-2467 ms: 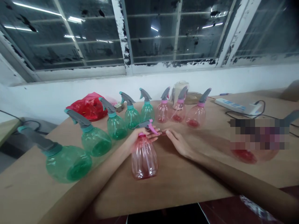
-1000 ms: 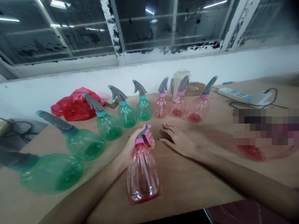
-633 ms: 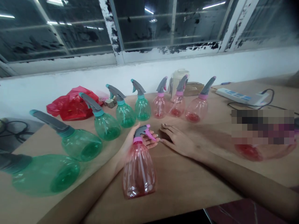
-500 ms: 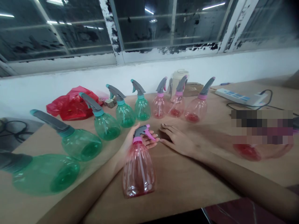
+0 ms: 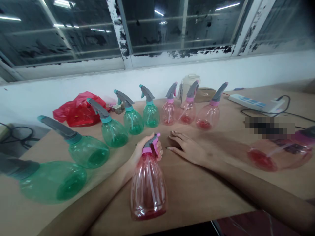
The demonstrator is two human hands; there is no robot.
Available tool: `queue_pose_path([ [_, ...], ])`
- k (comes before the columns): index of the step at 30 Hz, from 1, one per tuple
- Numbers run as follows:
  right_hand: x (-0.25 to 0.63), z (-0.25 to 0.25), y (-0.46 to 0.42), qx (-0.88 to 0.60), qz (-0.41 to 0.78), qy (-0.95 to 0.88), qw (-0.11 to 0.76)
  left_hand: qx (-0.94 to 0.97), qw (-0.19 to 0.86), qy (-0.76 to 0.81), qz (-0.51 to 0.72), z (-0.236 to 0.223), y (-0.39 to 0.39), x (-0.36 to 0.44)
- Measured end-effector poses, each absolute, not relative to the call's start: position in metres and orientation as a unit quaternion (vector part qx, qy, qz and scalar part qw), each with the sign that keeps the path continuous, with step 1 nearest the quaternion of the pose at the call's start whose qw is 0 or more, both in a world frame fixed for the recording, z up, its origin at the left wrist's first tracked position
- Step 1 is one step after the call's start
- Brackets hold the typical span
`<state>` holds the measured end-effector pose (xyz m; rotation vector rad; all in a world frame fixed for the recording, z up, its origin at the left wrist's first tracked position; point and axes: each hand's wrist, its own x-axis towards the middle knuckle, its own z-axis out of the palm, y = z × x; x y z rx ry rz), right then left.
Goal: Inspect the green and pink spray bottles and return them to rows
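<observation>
A clear pink spray bottle [image 5: 149, 190] with a pink collar and grey-and-pink head is right in front of me. My left hand [image 5: 140, 149] grips its spray head from behind, fingers curled round the pink trigger. My right hand [image 5: 189, 147] lies palm down on the table beside it, fingers stretched out, holding nothing. Several green spray bottles curve away on the left, the nearest green bottle [image 5: 52, 180] lying partly beyond the frame's edge. Pink spray bottles stand behind my right hand, among them a rear pink bottle [image 5: 208, 116]. Another pink bottle [image 5: 280, 154] is at far right.
A crumpled red plastic bag [image 5: 80, 111] lies at the back left by the wall. A white power strip [image 5: 256, 103] with a black cable sits at the back right. Behind the pink bottles are a pale container [image 5: 190, 82] and a brown box [image 5: 205, 95].
The fingers of my left hand have curled in from spread to wrapped round the trigger. The bottle's base has come slightly nearer to me. My right hand has stayed in place.
</observation>
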<state>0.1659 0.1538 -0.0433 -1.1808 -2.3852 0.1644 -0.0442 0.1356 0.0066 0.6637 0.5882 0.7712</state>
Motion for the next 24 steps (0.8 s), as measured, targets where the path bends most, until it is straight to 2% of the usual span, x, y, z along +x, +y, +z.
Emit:
queue_pose_path([
  [6,0.1663,-0.0415,0.1523,-0.428,0.043,-0.872,0.233,0.252,0.809,0.347,0.402,0.0077,0.1399,-0.0477],
  [24,0.1686,-0.043,0.1552,-0.424,0.062,-0.873,0.233,0.269,0.82,0.318,0.392,0.0031,0.1394,-0.049],
])
